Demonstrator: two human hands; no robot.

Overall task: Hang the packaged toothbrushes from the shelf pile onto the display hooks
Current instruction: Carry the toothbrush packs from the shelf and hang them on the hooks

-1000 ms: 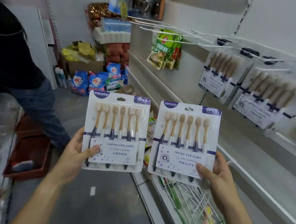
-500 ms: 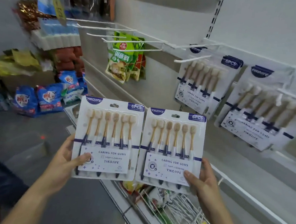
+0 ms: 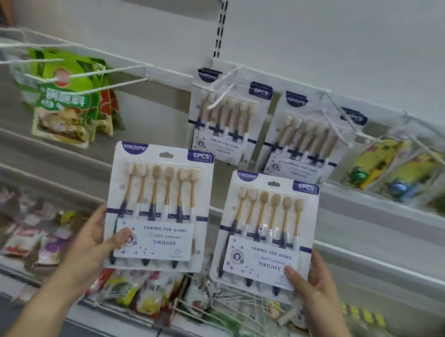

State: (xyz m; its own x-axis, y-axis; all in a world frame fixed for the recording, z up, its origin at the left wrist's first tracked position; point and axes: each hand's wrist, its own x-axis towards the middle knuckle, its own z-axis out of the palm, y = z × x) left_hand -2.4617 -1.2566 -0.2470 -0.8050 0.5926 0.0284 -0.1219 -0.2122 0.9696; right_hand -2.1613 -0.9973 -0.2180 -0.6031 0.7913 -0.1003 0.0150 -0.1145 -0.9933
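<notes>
Both hands are occupied. By the left hand (image 3: 92, 240) the left toothbrush pack (image 3: 158, 205) is pinched at its lower corner, and the right toothbrush pack (image 3: 267, 232) is held likewise by the right hand (image 3: 313, 283), fingers (image 3: 291, 272) closed on the card. Since a second ago both packs were brought nearer to the hung packs (image 3: 228, 120), the left one raised higher; threading onto a hook (image 3: 221, 95) is judged to be next.

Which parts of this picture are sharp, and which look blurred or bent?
Head view: the left pack and right pack are crisp, their print readable; head view: the hung packs are softer, and the low-shelf packets smear, probably through camera motion; head view: the shelf rail seems to bow, likely from the wide lens; head view: light is flat, without hard shadows.
</notes>
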